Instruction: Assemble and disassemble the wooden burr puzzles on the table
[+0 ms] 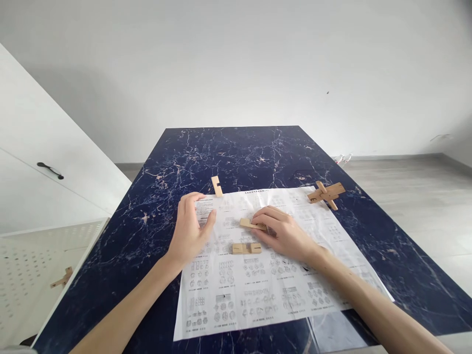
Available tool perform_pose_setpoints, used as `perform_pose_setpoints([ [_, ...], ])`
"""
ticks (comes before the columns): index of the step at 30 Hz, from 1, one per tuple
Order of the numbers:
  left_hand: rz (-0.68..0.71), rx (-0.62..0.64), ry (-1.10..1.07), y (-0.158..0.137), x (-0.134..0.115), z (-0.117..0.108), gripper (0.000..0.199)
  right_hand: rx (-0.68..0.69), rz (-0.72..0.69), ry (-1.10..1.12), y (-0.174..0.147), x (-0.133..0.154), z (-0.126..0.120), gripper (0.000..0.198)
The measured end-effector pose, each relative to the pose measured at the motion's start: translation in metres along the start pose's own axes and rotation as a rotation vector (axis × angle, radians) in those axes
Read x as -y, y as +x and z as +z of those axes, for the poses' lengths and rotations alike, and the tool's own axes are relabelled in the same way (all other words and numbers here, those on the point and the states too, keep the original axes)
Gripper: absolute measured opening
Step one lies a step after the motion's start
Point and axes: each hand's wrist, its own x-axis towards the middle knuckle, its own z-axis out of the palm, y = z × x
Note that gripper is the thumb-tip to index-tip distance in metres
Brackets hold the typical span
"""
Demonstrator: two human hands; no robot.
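Observation:
A printed instruction sheet (254,285) with rows of small diagrams lies on the dark blue marbled table. My left hand (192,223) rests at its upper left part, thumb and fingers apart, holding nothing. My right hand (278,226) pinches a small wooden puzzle piece (246,223) over the middle of the sheet; the fingers cover its right end. Just below lies a notched wooden puzzle piece (241,249). Another notched wooden piece (216,186) is at the top edge of the sheet, beyond my left hand.
Cross-shaped joined wooden pieces (326,193) sit on the sheet's upper right corner. More crossed wooden pieces (62,279) lie on a perforated pale surface at the lower left. A white cabinet (55,137) with a black handle stands left of the table (228,152); a wall is behind it.

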Motion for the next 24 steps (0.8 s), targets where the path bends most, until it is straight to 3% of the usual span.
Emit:
perform_pose_setpoints([
  [6,0.08,0.045,0.137,0.032,0.016,0.01,0.052,-0.019,0.033,0.026,0.001,0.001,0.0,0.01],
  [11,-0.022,0.2,0.17,0.074,0.034,0.029,0.068,-0.013,0.05,0.025,0.001,-0.001,-0.001,0.01],
  [14,-0.034,0.231,0.16,0.089,0.04,0.038,0.061,-0.025,0.052,0.016,0.001,-0.002,-0.002,0.013],
  [18,-0.033,0.228,0.123,0.091,0.036,0.037,0.056,-0.02,0.058,0.02,0.001,-0.002,-0.003,0.014],
  [24,0.087,0.228,0.042,0.061,0.001,0.017,0.063,-0.066,0.19,0.01,0.0,-0.001,-0.003,0.019],
])
